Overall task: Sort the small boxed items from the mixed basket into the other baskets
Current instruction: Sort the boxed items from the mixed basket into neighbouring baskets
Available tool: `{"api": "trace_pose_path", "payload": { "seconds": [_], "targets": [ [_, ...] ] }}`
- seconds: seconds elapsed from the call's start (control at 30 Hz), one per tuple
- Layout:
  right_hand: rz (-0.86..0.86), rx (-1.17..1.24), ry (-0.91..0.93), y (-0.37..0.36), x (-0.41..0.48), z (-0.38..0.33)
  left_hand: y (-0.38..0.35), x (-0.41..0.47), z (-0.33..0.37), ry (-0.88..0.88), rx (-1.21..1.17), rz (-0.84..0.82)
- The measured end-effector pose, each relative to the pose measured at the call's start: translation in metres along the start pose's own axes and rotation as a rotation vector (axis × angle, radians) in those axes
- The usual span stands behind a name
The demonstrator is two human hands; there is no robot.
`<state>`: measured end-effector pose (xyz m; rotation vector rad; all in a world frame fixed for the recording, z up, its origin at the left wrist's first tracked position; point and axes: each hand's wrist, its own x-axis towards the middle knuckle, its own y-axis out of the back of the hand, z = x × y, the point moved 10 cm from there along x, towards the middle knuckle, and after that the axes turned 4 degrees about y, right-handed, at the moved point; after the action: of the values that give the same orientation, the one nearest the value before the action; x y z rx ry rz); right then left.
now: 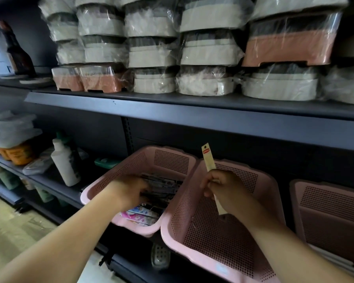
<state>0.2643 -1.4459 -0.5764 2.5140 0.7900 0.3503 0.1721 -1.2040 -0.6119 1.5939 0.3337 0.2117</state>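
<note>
Up top, the dark upper shelf [192,107] runs the full width, packed edge to edge with plastic-wrapped containers [151,52] in stacks. Below it, 3 pink perforated baskets sit in a row on the lower shelf. The mixed basket [102,186] is on the left, and its right rim presses against the left rim of the middle basket [202,231]. The third basket [325,211] sits apart on the right, across a dark gap. The middle basket tips forward past the shelf's front edge, and its dotted floor is open beneath the right hand.

The left hand [129,193] is down inside the mixed basket, on the pile of small boxed items [164,186]. Its fingers curl out of sight, so a grasp cannot be told. The right hand [227,190] hovers over the middle basket, fingers clenched around a slim yellow box [208,158], which stands nearly upright with its top above the far rim. A white bottle [66,164] stands left of the baskets.
</note>
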Motion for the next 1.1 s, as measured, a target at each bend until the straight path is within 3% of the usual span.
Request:
{"api": "trace_pose_path", "payload": {
  "seconds": [0.07,0.13,0.33,0.53,0.73,0.97,1.03,1.1],
  "targets": [
    [-0.028,-0.013,0.004,-0.003,-0.002,0.0,-0.014,-0.001,-0.004,0.02,-0.067,-0.049],
    [-0.066,-0.003,0.019,-0.009,-0.002,-0.002,-0.01,0.003,-0.007,0.071,-0.227,0.026],
    [-0.179,0.161,0.064,-0.033,-0.004,-0.013,0.024,0.002,0.043,0.05,-1.105,0.082],
    [-0.258,0.198,0.106,-0.051,-0.006,-0.025,0.048,-0.015,0.096,0.02,-1.451,0.079],
    [-0.236,0.104,0.113,-0.047,-0.004,-0.016,0.045,-0.015,0.082,0.086,-1.56,0.085],
    [-0.177,0.035,0.089,-0.03,-0.004,-0.005,0.045,-0.003,-0.011,0.407,-1.716,0.291],
    [-0.172,0.015,0.08,-0.028,-0.004,-0.002,0.048,-0.001,-0.037,0.405,-1.429,0.382],
    [-0.172,0.001,0.067,-0.027,-0.003,0.002,0.059,0.001,-0.041,0.305,-0.833,0.408]
  ]
}}
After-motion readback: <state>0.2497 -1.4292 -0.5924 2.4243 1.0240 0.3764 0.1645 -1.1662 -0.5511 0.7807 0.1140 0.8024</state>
